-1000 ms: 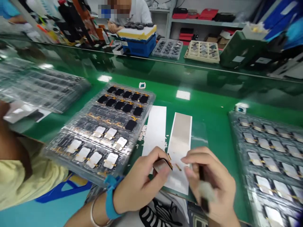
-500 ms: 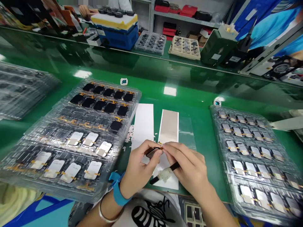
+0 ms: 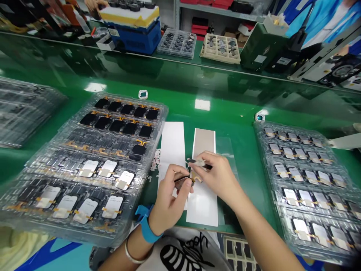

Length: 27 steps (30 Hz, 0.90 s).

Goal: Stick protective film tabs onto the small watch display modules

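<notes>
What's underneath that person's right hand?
Under the right hand runs a long, flat white strip with a beige far section; both ends show. Its middle is partly covered by the hand and the black, pale-wrapped stick it holds, so anything there is hidden.

Bench top: smooth green, glossy, mirrors lights. Left tray, right tray: clear shiny plastic. Black panels look matt. Left strip: matt white, paper-like. Held module: smooth, faint sheen. Bangle: polished, metallic.
</notes>
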Motion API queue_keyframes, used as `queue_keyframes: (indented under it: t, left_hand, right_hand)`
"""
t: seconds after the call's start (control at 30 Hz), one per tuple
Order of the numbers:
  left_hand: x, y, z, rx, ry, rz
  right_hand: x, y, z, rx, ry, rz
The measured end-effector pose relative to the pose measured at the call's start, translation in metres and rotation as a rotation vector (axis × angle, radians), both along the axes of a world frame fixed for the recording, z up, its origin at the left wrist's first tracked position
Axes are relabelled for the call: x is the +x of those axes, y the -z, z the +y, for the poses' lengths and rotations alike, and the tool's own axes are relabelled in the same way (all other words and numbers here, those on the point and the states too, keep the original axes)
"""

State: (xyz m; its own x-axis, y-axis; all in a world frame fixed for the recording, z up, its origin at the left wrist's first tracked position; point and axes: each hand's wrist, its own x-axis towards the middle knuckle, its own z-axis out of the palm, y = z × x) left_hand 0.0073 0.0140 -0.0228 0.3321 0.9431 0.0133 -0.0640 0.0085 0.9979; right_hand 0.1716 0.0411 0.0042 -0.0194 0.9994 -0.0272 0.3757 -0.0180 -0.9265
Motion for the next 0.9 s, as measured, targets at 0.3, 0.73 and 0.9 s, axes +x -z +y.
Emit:
queue_keyframes:
  t: [0.3,0.73,0.9]
  left_hand:
    - [0.002,-0.002,0.005,-0.098,-0.101,-0.029]
    - [0.009,-0.016,0.011,-0.107,-0.009,0.014]
    - [0.008,-0.024,0.013,-0.071,0.092,0.013]
  right_hand:
    - [-0.002,0.011,-0.002,-0.192,-0.15,0.428]
    - [0.006,0.001,-0.007,-0.234,-0.104,0.509]
    - [0.011,-0.009,-0.012,-0.053,-0.027,0.316]
